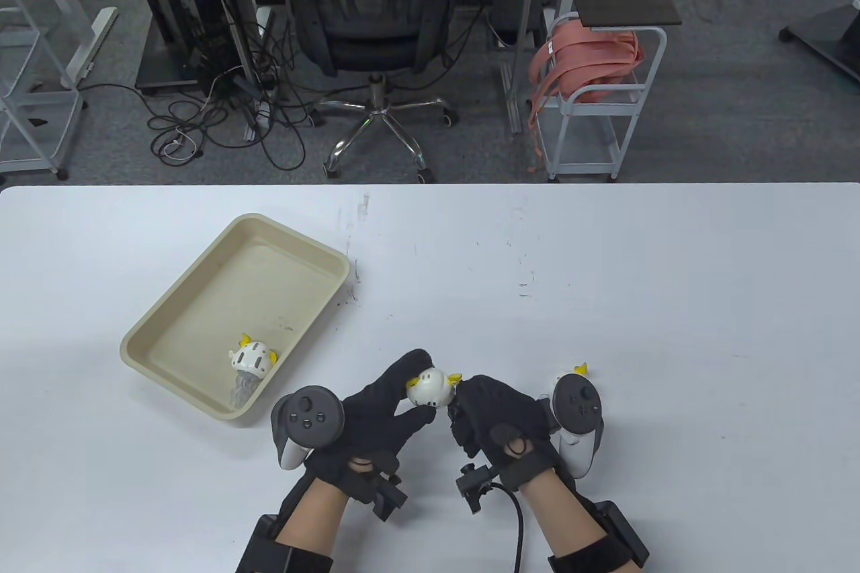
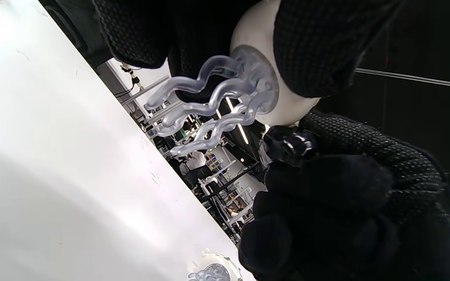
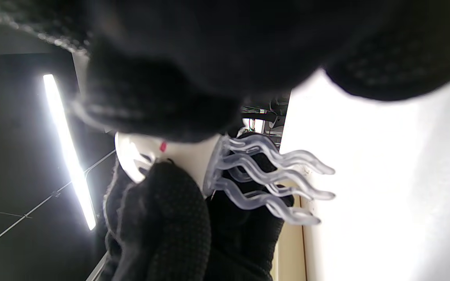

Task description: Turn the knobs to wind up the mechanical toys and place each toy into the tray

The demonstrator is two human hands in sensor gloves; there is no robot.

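My left hand (image 1: 418, 390) grips a white jellyfish toy (image 1: 430, 388) just above the table, near the front edge. Its clear wavy tentacles (image 2: 209, 101) hang free below the white body (image 3: 188, 158). My right hand (image 1: 465, 393) meets the toy from the right, and its fingertips pinch the yellow knob (image 1: 455, 377). A second white toy (image 1: 254, 358) lies in the near corner of the beige tray (image 1: 201, 284), left of my hands. A third toy (image 1: 576, 370) stands on the table, mostly hidden behind my right hand's tracker.
The tray lies at an angle on the left half of the white table (image 1: 605, 277). Beyond the table's far edge stand an office chair (image 1: 373, 2), a white cart (image 1: 598, 96) and cables on the floor.
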